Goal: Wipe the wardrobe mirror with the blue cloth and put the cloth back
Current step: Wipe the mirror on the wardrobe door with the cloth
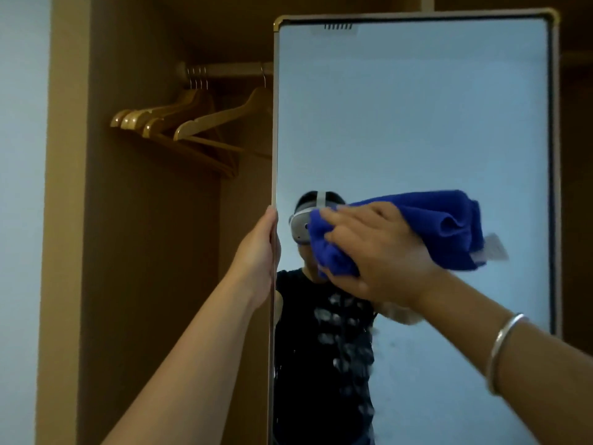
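Note:
The tall wardrobe mirror (pixel 414 123) with a gold frame fills the right half of the view. My right hand (pixel 378 252) grips the bunched blue cloth (pixel 449 220) and presses it against the glass at mid height. A white tag sticks out at the cloth's right end. My left hand (pixel 260 252) grips the mirror's left edge, its fingers hidden behind the frame. The glass reflects a person in a dark shirt with a headset.
An open wooden wardrobe (pixel 144 252) lies to the left, with several wooden hangers (pixel 179 123) on a rail (pixel 224 70) near the top. A pale wall (pixel 19 187) borders the far left. A silver bangle (pixel 503 351) sits on my right wrist.

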A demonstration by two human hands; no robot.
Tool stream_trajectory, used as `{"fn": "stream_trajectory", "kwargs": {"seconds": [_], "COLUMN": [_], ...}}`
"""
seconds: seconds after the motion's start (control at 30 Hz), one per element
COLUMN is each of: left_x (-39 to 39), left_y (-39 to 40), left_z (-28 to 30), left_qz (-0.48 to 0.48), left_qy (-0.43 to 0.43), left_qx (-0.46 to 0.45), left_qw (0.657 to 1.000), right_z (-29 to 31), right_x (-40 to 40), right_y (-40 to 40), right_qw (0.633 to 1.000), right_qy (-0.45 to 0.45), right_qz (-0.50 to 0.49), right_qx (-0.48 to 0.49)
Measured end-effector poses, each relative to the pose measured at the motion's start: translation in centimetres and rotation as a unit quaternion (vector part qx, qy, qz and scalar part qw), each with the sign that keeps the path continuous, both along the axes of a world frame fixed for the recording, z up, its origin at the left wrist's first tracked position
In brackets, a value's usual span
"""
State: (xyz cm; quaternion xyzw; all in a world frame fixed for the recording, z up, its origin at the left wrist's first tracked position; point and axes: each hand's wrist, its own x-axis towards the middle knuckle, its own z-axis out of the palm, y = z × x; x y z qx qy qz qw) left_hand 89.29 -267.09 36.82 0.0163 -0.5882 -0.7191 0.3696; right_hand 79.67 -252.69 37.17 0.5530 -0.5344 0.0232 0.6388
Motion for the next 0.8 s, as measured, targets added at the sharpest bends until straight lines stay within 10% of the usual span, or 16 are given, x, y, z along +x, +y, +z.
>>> {"fn": "stream_trajectory", "kwargs": {"seconds": [0.13,0.47,0.67,0.8], "left_x": [-0.1,0.4,-0.4,-0.4], "left_y": [-0.4,0.1,-0.5,-0.8], "left_z": [-0.1,-0.1,-2.5,-4.1], "left_qz": [-0.041,0.001,-0.011,-0.072], "left_qy": [-0.021,-0.032,-0.03,-0.044], "left_qx": [0.008,-0.001,-0.029,0.003], "left_qw": [0.999,0.999,0.999,0.996], "right_z": [-2.2,-4.2,-3.2,-5.9], "right_x": [2.5,-0.2,1.1,2.1], "right_y": [-4.0,-0.4,-2.3,-4.6], "right_qw": [0.971,0.982,0.988,0.988], "right_qy": [-0.156,0.082,-0.104,-0.116], "right_qz": [0.042,0.029,0.003,0.015], "right_qx": [-0.175,0.17,-0.118,-0.097]}}
